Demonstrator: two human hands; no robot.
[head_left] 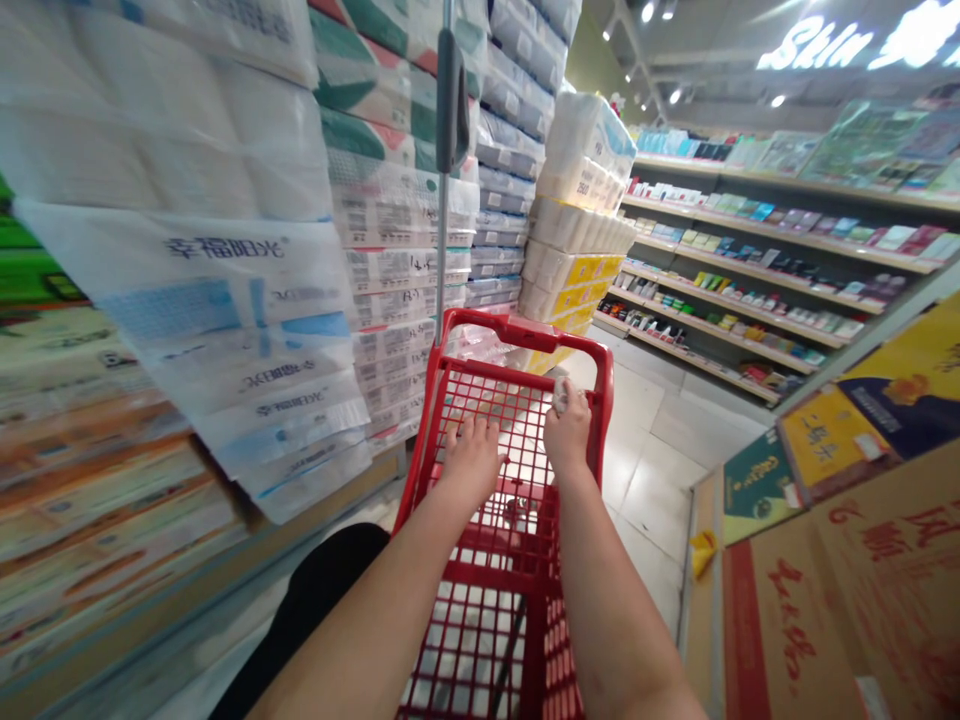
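Observation:
A red plastic shopping basket [517, 578] with lattice walls stands in front of me, a grey pull handle [452, 110] rising on a thin rod at its far left. My left hand [474, 455] is over the basket's lattice, fingers stretched out and apart. I cannot tell how firmly it touches. Near the basket's far right rim, my right hand [568, 430] is closed, with a small whitish crumpled thing [560, 396] between thumb and fingers. Its exact kind does not show. A small dark item [517, 512] is visible through the lattice.
Tall stacks of wrapped tissue rolls [247, 300] line the left side. Cardboard cartons [862, 580] and a yellow box [832, 430] stand on the right. Farther off, shelves [780, 230] hold many small packages. Pale floor tiles [649, 470] run between.

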